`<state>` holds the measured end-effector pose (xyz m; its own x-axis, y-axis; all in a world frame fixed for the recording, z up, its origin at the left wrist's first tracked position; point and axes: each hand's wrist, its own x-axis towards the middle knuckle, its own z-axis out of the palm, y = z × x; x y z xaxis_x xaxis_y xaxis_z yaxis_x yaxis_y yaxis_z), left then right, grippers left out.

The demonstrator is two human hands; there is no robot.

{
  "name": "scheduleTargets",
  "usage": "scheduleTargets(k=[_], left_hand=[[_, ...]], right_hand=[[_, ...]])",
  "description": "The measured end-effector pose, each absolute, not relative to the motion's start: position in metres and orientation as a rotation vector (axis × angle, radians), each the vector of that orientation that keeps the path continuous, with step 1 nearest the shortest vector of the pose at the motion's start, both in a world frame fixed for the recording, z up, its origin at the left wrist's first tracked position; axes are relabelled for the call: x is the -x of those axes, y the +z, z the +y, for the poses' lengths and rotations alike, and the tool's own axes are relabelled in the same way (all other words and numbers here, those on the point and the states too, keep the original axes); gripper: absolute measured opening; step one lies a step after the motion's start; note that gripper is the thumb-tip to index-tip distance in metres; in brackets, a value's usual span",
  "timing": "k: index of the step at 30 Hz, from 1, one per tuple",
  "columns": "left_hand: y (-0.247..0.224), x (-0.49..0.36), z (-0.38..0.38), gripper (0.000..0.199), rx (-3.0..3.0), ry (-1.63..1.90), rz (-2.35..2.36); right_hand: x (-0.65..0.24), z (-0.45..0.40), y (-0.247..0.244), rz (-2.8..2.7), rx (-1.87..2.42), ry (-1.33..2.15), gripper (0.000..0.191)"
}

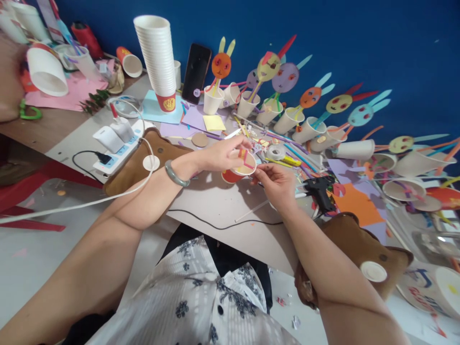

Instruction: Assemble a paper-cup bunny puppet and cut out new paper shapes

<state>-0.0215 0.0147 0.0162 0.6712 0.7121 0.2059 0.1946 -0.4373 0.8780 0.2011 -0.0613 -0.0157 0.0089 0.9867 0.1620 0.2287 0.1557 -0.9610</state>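
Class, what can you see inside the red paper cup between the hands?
A bent pink strip shows at the mouth of the red paper cup. The left hand covers part of the opening, so whatever lies beneath it cannot be seen.

Here's the shirt (154, 292): white, light-looking cloth, with faint pale bands woven through it. Black flowers (181, 309) are printed over that, some small and scattered, others bunched close to the front edge. One dark oval button (220, 310) sits on the middle line, and there the two front panels part at the hem in a wide notch. Black cloth (221, 251) shows in the gap. Up to the left hand (230, 153) now, and behind it comes a bangle (177, 173), smooth, grey-green, thick and shiny! The right hand (276, 184) is bare, and both forearms (158, 196) are uncovered.
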Motion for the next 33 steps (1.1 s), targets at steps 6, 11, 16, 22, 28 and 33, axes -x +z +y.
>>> scheduleTargets(k=[6, 11, 16, 22, 28, 33], left_hand=[[0.024, 0.033, 0.028, 0.017, -1.858, 0.623, 1.055], [0.036, 0.034, 0.022, 0.016, -1.924, 0.433, 1.149], [0.034, 0.029, 0.019, 0.023, -1.756, 0.556, 1.02], [0.026, 0.019, 0.021, 0.026, -1.387, 0.683, 0.988], [0.03, 0.016, 0.017, 0.03, -1.203, 0.707, 0.997], [0.028, 0.015, 0.017, 0.03, -1.199, 0.733, 0.986]], right_hand=[[-0.204, -0.057, -0.016, -1.375, 1.293, 0.983, 0.041], [-0.205, -0.055, -0.017, -1.359, 1.302, 0.969, 0.041], [-0.206, -0.056, -0.016, -1.355, 1.308, 0.956, 0.045], [-0.206, -0.056, -0.016, -1.384, 1.306, 0.943, 0.043], [-0.205, -0.055, -0.017, -1.357, 1.317, 0.949, 0.039], [-0.205, -0.056, -0.016, -1.356, 1.319, 0.955, 0.039]])
